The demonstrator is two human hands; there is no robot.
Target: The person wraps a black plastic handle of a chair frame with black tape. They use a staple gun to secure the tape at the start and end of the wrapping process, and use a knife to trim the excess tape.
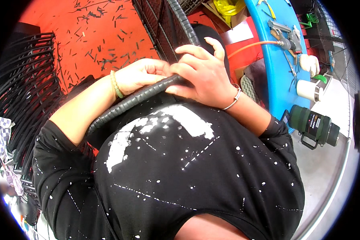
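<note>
A black bar (134, 99) wound with flat black strip runs slantwise across my lap. My right hand (204, 74) holds the bar's upper end, thumb on the near side and some fingers curled over it, the others raised. My left hand (142, 74) is closed against the bar's far side, just left of the right hand. Its fingertips are partly hidden, and I cannot tell what is pinched in them. Beyond my hands stands a black woven mesh panel (168, 34) with a strip-wrapped edge (183, 20); how it joins the bar is hidden.
Black strip scraps litter the red floor (108, 36). Stacked black frames (28, 96) crowd the left. At right, a blue table (278, 86) bears an air tool (290, 40) with an orange hose (250, 47), white containers (308, 90) and a lens-shaped dark green object (312, 124).
</note>
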